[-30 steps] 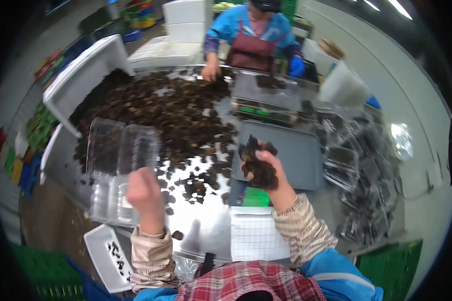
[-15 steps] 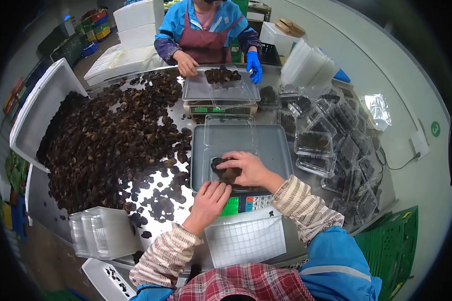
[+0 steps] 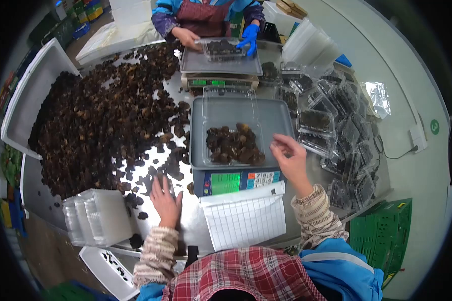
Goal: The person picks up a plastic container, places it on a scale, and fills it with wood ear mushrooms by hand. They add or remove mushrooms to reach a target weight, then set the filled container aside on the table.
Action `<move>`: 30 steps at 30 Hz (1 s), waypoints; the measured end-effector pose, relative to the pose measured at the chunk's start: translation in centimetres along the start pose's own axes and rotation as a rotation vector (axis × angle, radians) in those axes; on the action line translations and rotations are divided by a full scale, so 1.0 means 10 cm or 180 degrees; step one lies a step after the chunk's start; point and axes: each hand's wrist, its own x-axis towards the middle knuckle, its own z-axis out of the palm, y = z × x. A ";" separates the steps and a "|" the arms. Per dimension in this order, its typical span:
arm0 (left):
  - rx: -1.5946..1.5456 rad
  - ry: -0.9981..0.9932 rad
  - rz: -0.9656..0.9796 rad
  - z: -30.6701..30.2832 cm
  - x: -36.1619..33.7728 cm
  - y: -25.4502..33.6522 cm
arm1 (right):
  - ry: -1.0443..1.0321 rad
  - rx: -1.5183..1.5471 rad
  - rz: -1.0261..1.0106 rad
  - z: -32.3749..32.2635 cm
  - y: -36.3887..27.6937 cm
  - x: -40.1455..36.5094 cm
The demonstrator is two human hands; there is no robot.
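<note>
My left hand (image 3: 165, 201) lies on the metal table with its fingers stretched out over a few dark brown mushroom pieces (image 3: 178, 175), which look like wood ear. Just off the right edge of the scale's grey tray (image 3: 199, 113), my right hand (image 3: 291, 159) hovers with loosely bent fingers and nothing visible in them. Between the hands, a clear plastic box (image 3: 205, 150) sits on the tray, its lid (image 3: 229, 103) folded back and mushroom pieces (image 3: 234, 144) filling it. Below the tray, the scale's display (image 3: 225, 183) glows green.
A large mushroom heap (image 3: 103, 120) spreads across the left, by a white foam box (image 3: 27, 108). Stacked empty boxes (image 3: 103, 218) stand near left. Filled clear boxes (image 3: 349, 130) pile up on the right. Opposite, a co-worker (image 3: 206, 20) handles a box over another scale (image 3: 221, 80).
Both hands have left the box: the left moved down-left onto the table, the right moved right past the tray. The co-worker's hands now grip the box on the far scale.
</note>
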 end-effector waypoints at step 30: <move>-0.2449 0.0175 0.0805 -0.89 1.43 0.90 | -0.0601 -0.0894 -0.0088 -0.02 0.06 0.13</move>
